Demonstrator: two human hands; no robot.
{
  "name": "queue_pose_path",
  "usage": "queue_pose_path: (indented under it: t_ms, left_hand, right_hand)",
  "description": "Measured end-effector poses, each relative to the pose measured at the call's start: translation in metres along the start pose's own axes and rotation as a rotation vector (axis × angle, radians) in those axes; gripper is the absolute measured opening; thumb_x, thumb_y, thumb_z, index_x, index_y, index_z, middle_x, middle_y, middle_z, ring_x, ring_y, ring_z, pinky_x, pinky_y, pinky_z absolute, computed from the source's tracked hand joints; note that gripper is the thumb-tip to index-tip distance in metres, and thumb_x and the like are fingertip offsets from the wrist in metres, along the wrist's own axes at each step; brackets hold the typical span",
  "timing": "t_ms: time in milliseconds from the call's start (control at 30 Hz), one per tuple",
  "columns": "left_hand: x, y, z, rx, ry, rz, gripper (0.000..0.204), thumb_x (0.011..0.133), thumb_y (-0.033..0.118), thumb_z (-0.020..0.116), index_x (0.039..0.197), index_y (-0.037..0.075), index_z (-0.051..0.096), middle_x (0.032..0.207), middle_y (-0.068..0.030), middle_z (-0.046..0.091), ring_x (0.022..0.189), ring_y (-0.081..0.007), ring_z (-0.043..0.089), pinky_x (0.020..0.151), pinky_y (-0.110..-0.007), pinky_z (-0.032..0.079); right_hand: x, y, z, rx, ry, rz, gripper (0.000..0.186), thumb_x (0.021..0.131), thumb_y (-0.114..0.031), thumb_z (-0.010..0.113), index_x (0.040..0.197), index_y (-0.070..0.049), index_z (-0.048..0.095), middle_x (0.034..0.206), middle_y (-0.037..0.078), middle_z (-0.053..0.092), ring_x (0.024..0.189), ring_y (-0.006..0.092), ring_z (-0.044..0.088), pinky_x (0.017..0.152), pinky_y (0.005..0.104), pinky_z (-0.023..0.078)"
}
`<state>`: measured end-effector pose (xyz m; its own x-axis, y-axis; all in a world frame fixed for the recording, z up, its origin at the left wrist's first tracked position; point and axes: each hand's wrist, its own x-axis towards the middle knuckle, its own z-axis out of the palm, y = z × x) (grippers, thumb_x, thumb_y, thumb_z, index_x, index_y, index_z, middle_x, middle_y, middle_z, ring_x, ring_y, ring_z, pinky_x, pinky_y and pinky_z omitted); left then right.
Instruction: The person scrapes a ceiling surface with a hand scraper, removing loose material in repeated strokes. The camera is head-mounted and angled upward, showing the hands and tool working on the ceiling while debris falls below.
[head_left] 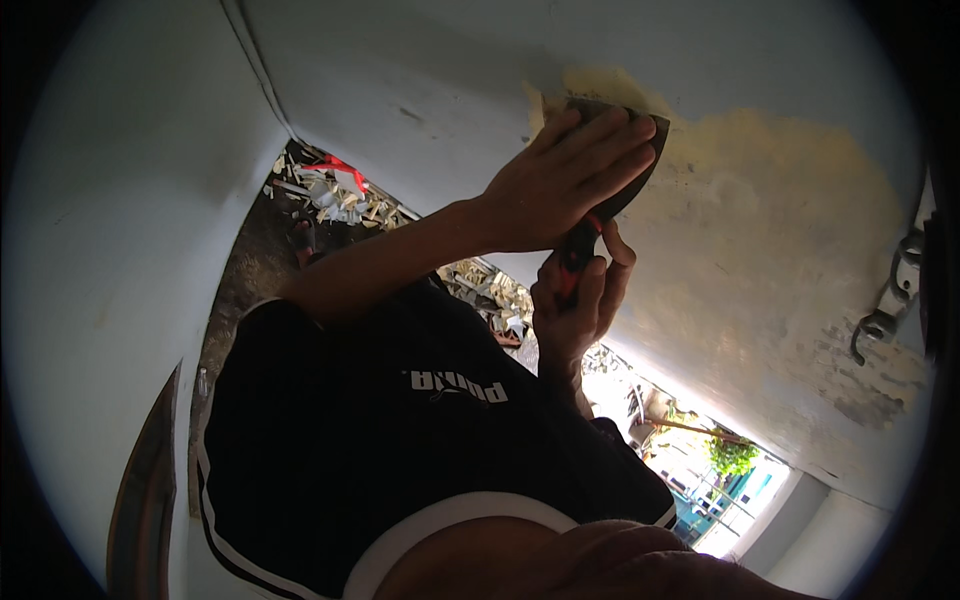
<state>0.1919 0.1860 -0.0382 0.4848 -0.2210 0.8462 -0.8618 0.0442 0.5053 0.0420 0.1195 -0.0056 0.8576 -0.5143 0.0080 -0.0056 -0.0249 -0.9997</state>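
Note:
My right hand (585,300) grips the red and black handle of a scraper (640,185) with a wide dark blade. The blade lies up against the pale grey wall (440,60), its far edge at a patch of yellowish bared surface (780,190). Flat across the blade rests my left hand (565,180), fingers stretched out and pressing on it. Those fingers hide much of the blade.
Paint flakes and scraps (345,205) litter the ground along the wall's foot, with a red strip (345,168) among them. Metal hooks (880,322) stick out at the right. Another pale wall (110,220) stands at the left. Green leaves (733,455) show in bright light at lower right.

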Motion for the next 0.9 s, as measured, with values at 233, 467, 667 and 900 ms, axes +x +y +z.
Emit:
queue_pose_path:
  t_ms: [233, 467, 667, 900]
  left_hand:
    - [0.005, -0.009, -0.002, 0.121, 0.009, 0.003, 0.073, 0.081, 0.026, 0.071, 0.144, 0.004, 0.043, 0.152, -0.0198, 0.040, 0.142, -0.0392, 0.037, 0.115, -0.058, 0.024]
    - [-0.015, -0.014, 0.005, 0.124, -0.041, 0.022, 0.074, 0.081, 0.026, 0.071, 0.145, 0.004, 0.042, 0.156, -0.0192, 0.035, 0.146, -0.0377, 0.031, 0.116, -0.060, 0.021]
    - [0.042, -0.023, -0.038, 0.168, 0.071, 0.093, 0.078, 0.081, 0.029, 0.070, 0.149, 0.007, 0.040, 0.158, -0.0134, 0.034, 0.147, -0.0331, 0.031, 0.117, -0.057, 0.020]
    - [-0.014, -0.020, -0.012, 0.118, -0.080, 0.017, 0.075, 0.081, 0.027, 0.071, 0.147, 0.008, 0.042, 0.156, -0.0132, 0.036, 0.146, -0.0320, 0.034, 0.117, -0.057, 0.023]
  right_hand:
    - [0.015, 0.012, 0.003, -0.557, 0.011, -0.490, 0.035, 0.101, -0.019, 0.047, 0.134, -0.005, 0.043, 0.094, 0.016, 0.056, 0.064, 0.0149, 0.049, 0.051, 0.0260, 0.039]
    - [0.005, 0.003, 0.021, 0.175, -0.018, -0.030, 0.032, 0.096, -0.009, 0.053, 0.126, 0.003, 0.049, 0.113, 0.022, 0.056, 0.081, 0.0208, 0.059, 0.062, 0.0310, 0.049]
    - [0.037, -0.009, 0.042, 0.054, -0.083, -0.151, 0.036, 0.102, -0.020, 0.045, 0.131, 0.002, 0.046, 0.108, 0.019, 0.057, 0.074, 0.0148, 0.056, 0.058, 0.0265, 0.046]
    - [0.009, 0.017, 0.035, -0.043, 0.015, -0.133, 0.039, 0.106, -0.026, 0.042, 0.133, 0.002, 0.045, 0.108, 0.019, 0.058, 0.073, 0.0120, 0.055, 0.057, 0.0248, 0.046]
